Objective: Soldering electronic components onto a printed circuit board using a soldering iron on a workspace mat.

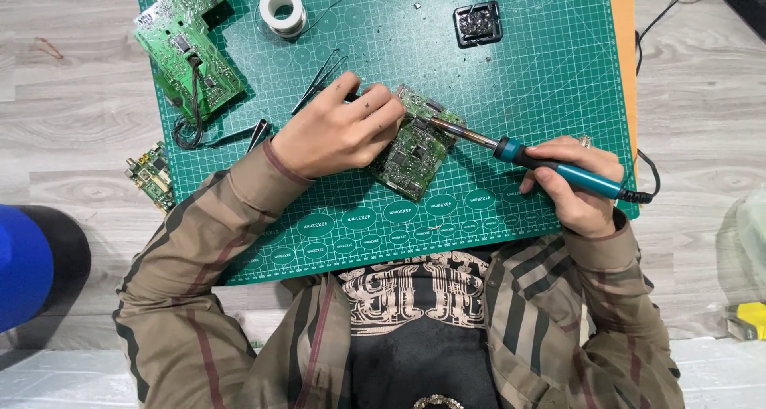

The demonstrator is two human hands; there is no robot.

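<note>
A green cutting mat covers the upper centre of the frame and lies on a grey wood-grain floor. A large circuit board with black wires lies at the mat's upper left. A small board sits at the centre of the mat, tilted. A third, smaller board lies off the mat at its left edge.

The left hand rests on the mat, touching the small board's left side; its fingers are curled around a thin dark tool that is mostly hidden. The right hand, at centre right, is closed around the blue handle of a soldering iron. The iron's metal tip points up-left and meets the small board's upper edge.

A solder spool stands at the top centre. A black square tip cleaner sits to its right. Tweezers lie just above the left hand.
</note>
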